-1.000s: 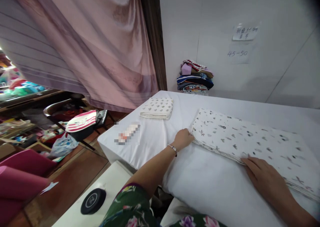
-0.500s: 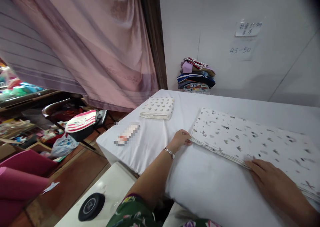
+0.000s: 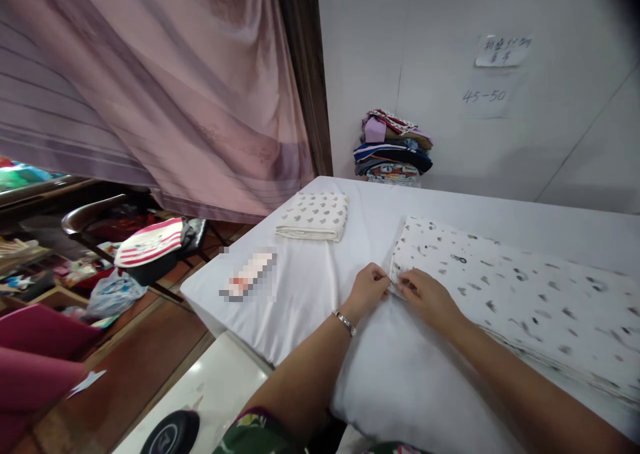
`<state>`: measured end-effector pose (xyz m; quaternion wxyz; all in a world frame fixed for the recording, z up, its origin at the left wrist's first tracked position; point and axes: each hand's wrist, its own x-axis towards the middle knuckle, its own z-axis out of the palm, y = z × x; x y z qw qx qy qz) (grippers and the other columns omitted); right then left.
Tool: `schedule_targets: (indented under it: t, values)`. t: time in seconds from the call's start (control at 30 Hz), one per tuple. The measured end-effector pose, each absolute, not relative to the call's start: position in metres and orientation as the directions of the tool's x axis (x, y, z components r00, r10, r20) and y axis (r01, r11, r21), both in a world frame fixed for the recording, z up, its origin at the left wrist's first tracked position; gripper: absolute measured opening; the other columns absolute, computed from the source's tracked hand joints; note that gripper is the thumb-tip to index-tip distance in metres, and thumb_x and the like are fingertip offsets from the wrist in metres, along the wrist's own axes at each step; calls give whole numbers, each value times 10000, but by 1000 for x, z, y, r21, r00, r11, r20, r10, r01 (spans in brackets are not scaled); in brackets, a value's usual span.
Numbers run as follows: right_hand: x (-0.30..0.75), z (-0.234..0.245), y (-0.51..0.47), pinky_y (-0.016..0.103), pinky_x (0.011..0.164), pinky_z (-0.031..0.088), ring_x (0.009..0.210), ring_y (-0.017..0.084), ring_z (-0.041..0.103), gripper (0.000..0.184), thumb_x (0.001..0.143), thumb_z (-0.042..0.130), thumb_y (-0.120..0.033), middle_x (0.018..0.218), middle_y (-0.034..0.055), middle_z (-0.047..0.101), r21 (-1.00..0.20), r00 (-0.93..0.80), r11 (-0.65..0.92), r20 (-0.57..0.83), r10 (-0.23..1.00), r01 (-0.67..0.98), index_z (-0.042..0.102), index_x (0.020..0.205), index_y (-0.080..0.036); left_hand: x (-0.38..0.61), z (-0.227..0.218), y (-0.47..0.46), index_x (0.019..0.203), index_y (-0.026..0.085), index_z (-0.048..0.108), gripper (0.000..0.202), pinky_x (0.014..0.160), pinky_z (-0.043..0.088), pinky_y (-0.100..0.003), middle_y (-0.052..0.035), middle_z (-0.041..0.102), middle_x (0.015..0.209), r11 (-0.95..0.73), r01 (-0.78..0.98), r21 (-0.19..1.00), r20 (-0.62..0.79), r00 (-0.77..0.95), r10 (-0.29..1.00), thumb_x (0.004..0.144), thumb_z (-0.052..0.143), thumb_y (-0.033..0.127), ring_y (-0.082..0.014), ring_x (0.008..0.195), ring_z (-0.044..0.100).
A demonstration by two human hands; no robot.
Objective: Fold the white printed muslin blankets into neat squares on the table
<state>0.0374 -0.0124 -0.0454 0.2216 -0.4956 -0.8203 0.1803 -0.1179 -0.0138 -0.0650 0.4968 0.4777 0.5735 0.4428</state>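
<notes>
A white cloth with a small grey and brown print lies folded in a long strip across the right of the table. At its near left corner, my left hand pinches the layered edge between thumb and fingers. Close beside it, my right hand also has its fingertips closed on that corner, palm down over the cloth. Further back on the left, a second folded cloth with a grey leaf-like print rests flat in a square, apart from both hands.
The white-covered table has a blurred-out flat item near its left edge. A stack of folded textiles stands by the wall. At left are a chair with a striped cloth and a pink curtain. A round black object sits lower left.
My right hand has slid left along the cloth's near edge to the corner, beside my left hand. My left hand stays at that corner. The view has shifted slightly.
</notes>
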Motion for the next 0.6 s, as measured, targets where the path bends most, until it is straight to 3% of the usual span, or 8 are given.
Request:
schedule_targets:
  t: [0.13, 0.27, 0.6]
  values:
    - [35, -56, -7, 285, 657, 388, 775, 168, 527, 184, 856, 417, -323, 804, 14, 573, -547, -413, 442, 185, 892, 711, 550, 781, -221, -117, -70, -15, 773, 178, 509, 46, 470, 425, -182, 50, 529, 598, 82, 119, 989, -81, -18, 997, 739, 536, 193, -77, 497, 526]
    - [39, -64, -5, 292, 706, 402, 806, 163, 528, 215, 886, 377, -313, 838, 16, 575, -584, -436, 472, 213, 874, 661, 574, 861, -230, -117, -69, -16, 817, 187, 533, 69, 475, 406, -179, 48, 540, 657, 40, 140, 989, -41, 5, 999, 757, 517, 216, -65, 501, 514]
    - [45, -80, -5, 292, 723, 422, 837, 163, 533, 199, 905, 370, -294, 878, 23, 588, -557, -449, 532, 293, 844, 638, 555, 875, -226, -118, -74, -14, 788, 188, 532, 58, 476, 417, -188, 48, 542, 658, 104, 142, 984, -105, -4, 995, 735, 509, 194, -77, 501, 542]
